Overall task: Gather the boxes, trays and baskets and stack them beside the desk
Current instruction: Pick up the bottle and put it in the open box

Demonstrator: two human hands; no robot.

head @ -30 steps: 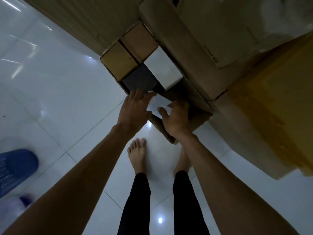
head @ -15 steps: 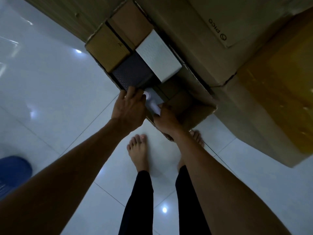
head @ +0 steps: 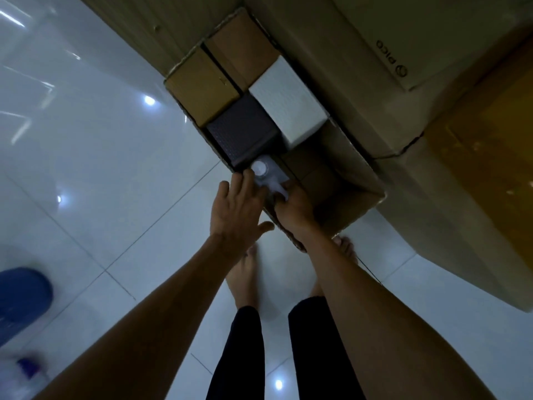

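The person stands with bare feet point(head: 245, 272) on the white tile floor point(head: 101, 168), both arms stretched forward. The left hand point(head: 236, 209) is flat, fingers straight and thumb spread, and its fingertips touch the small pale box point(head: 266, 173). The right hand point(head: 295, 210) grips the near end of this box with curled fingers. The small pale box lies at the near edge of the open carton point(head: 360, 209) on the floor. Further inside are a dark box point(head: 245, 131), a white box point(head: 288, 102) and brown boxes point(head: 202, 88). Behind it stands a big carton point(head: 331, 39).
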